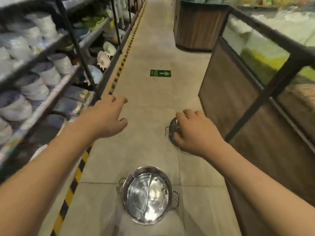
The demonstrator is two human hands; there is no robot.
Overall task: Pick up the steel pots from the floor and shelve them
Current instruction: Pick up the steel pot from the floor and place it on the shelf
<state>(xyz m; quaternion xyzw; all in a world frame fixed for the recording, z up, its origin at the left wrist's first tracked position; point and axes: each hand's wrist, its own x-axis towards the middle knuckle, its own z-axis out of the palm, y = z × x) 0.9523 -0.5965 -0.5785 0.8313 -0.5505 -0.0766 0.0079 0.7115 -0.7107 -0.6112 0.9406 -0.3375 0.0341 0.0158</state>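
A shop aisle: shelves [51, 68] stacked with bowls [46, 74].

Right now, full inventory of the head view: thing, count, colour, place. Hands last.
steel pot: 1, silver, on the floor tiles, near centre, divider inside, two side handles
second steel pot: 1, silver, farther along the aisle to the right, mostly hidden behind the right hand
floor sign: 1, green with arrow, mid-aisle
hazard tape: 1 strip, yellow-black, along the shelf foot
shelf rack: dark frame, left side, with stacked bowls, pale, blurred, count unclear
display counters: 2, brown panels, right side
left hand: open, over the floor, holding nothing
right hand: in front of the second pot, contact unclear
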